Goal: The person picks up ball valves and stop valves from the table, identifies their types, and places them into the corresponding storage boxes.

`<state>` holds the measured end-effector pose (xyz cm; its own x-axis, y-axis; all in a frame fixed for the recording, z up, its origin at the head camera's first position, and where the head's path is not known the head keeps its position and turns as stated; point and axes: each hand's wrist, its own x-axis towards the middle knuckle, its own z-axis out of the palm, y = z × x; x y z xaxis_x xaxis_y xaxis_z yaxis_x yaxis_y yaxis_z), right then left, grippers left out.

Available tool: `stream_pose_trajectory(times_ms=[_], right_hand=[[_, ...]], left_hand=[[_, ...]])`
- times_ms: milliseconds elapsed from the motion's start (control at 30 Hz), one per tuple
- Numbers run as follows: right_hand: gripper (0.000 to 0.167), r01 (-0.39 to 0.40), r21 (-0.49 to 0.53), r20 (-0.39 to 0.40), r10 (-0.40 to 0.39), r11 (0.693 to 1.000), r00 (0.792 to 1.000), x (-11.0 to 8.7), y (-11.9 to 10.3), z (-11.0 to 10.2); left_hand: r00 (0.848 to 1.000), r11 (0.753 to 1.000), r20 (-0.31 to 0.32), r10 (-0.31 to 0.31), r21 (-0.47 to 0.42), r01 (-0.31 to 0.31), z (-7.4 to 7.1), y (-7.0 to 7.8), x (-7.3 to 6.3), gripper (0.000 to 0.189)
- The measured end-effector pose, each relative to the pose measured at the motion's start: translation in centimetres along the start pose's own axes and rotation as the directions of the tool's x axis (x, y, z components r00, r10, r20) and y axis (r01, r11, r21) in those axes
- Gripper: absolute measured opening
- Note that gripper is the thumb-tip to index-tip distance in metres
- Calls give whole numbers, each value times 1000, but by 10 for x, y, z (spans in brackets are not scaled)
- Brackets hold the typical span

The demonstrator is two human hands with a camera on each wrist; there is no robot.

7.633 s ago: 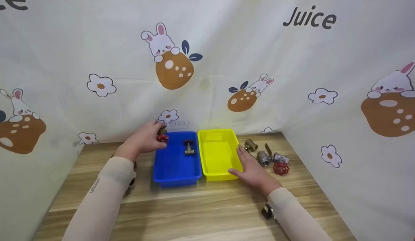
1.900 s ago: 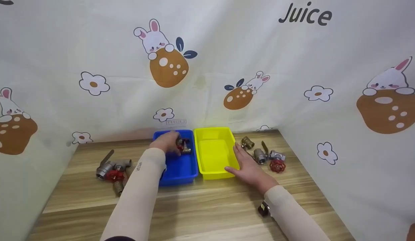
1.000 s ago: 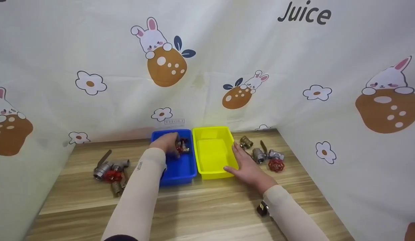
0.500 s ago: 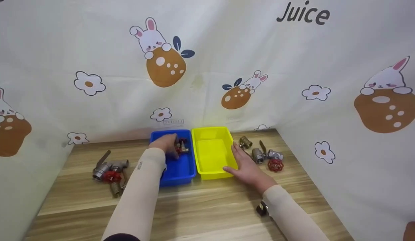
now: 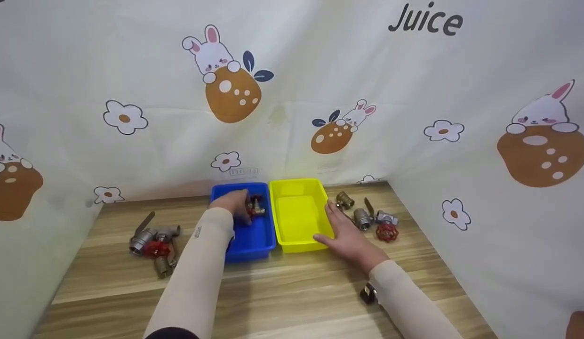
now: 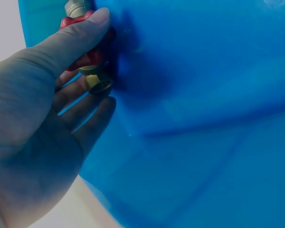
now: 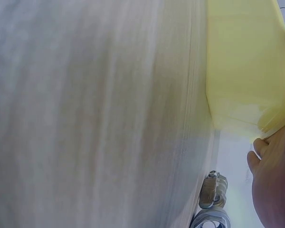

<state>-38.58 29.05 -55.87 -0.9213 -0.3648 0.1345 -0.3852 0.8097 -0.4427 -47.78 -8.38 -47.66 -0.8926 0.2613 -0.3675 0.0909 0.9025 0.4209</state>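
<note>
My left hand (image 5: pixel 233 205) reaches into the blue bin (image 5: pixel 252 242) and grips a brass gate valve (image 6: pixel 99 83) by its red handwheel. In the left wrist view the thumb lies over the wheel, with the fingers behind the valve. A second brass valve (image 5: pixel 260 210) with a red handwheel sits in the bin, just right of the held one. My right hand (image 5: pixel 350 238) rests with extended fingers against the right side of the yellow bin (image 5: pixel 301 247), thumb at its front corner. No thing lies inside the yellow bin.
Left of the blue bin lies a group of valves, among them a steel lever ball valve (image 5: pixel 142 242) and a red-wheeled valve (image 5: pixel 157 249). To the right lie a brass fitting (image 5: pixel 345 200), a steel ball valve (image 5: pixel 362 219) and another red-wheeled valve (image 5: pixel 387 230). A patterned curtain (image 5: pixel 292 141) stands behind.
From above the blue bin's left rim, my left hand has moved down and right into it with the brass gate valve. It stays nearly still over the last second; my right hand keeps its place.
</note>
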Motion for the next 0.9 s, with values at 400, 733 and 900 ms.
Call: stream_pose_trajectory(times_ms=[400,733,900], right_hand=[[110,-6,-2,13,6,1000,1000,-1,-2,0],[111,-9,-2,6,9,1000,1000,1,0,2],[111,-10,0,3,10,1000,1000,0,1,1]], left_hand=[[1000,1000,16,-22,-20,22,-1,3,-6,67],[999,999,41,-35,-6,36,-4,3,-5,66],[998,999,46,-36,-24,37,-8,1,-4,75]])
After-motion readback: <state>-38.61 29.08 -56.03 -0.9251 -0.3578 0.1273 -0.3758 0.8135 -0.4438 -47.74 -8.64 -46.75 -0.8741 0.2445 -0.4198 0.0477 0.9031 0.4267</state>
